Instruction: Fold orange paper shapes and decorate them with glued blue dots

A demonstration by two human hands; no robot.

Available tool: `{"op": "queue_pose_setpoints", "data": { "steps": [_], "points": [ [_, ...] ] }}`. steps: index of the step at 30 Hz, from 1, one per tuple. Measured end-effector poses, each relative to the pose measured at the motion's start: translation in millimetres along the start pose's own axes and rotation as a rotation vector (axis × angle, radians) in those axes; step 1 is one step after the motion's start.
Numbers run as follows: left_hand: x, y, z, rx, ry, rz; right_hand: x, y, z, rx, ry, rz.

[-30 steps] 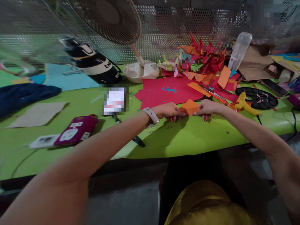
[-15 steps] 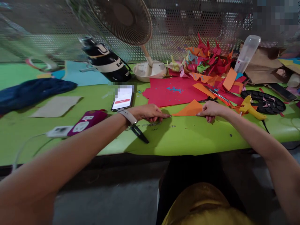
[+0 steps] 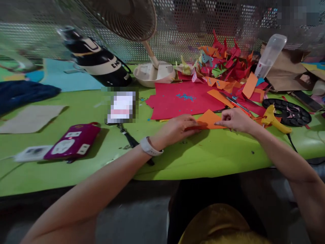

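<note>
A folded piece of orange paper (image 3: 209, 119), triangular in outline, lies on the green table cover between my hands. My left hand (image 3: 181, 127), with a pale watch band at the wrist, has its fingers closed over the paper's left corner; the fingertips are partly hidden. On the other side, my right hand (image 3: 237, 120) pinches the paper near its right edge. Just behind the paper lies a large red sheet (image 3: 169, 101) scattered with small blue bits.
Behind stand a fan (image 3: 153, 73), a black bottle (image 3: 101, 66) and a heap of folded paper shapes (image 3: 225, 62). A yellow glue gun (image 3: 274, 120) and black round tray (image 3: 291, 113) lie right. Leftward are a phone (image 3: 122, 106) and purple power strip (image 3: 73, 142).
My left hand slid out along the paper's lower edge to the left, then came back onto its left corner. My right hand stays at the right side. The view shifted slightly.
</note>
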State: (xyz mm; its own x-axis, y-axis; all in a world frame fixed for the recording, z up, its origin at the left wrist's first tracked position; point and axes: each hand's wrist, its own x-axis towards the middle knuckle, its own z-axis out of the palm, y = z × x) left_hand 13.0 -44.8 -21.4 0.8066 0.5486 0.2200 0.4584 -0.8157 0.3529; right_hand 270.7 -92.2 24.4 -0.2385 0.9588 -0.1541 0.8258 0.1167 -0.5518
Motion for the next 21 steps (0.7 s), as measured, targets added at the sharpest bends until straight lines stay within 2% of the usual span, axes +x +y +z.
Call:
{"op": "queue_pose_setpoints", "data": {
  "steps": [3, 6, 10, 12, 16, 21],
  "points": [
    [-4, -4, 1.4, 0.067, 0.017, 0.013, -1, -1, 0, -0.250, 0.034, -0.193],
    [-6, 2, -3.7, 0.119, -0.043, 0.016, -2, -2, 3, -0.412, -0.040, -0.304],
    [-5, 14, -10.1, 0.205, -0.130, 0.002, -4, -4, 5, -0.456, -0.059, -0.301],
    [-5, 16, -10.2, 0.229, -0.134, 0.001, -4, -5, 5, -0.442, -0.045, -0.290],
    [-6, 14, -5.0, 0.240, -0.072, 0.016, -3, -3, 7, -0.438, -0.010, -0.285],
    [-5, 11, 3.4, 0.283, 0.038, -0.011, 5, 3, 16, -0.489, 0.060, -0.348]
  ]
}}
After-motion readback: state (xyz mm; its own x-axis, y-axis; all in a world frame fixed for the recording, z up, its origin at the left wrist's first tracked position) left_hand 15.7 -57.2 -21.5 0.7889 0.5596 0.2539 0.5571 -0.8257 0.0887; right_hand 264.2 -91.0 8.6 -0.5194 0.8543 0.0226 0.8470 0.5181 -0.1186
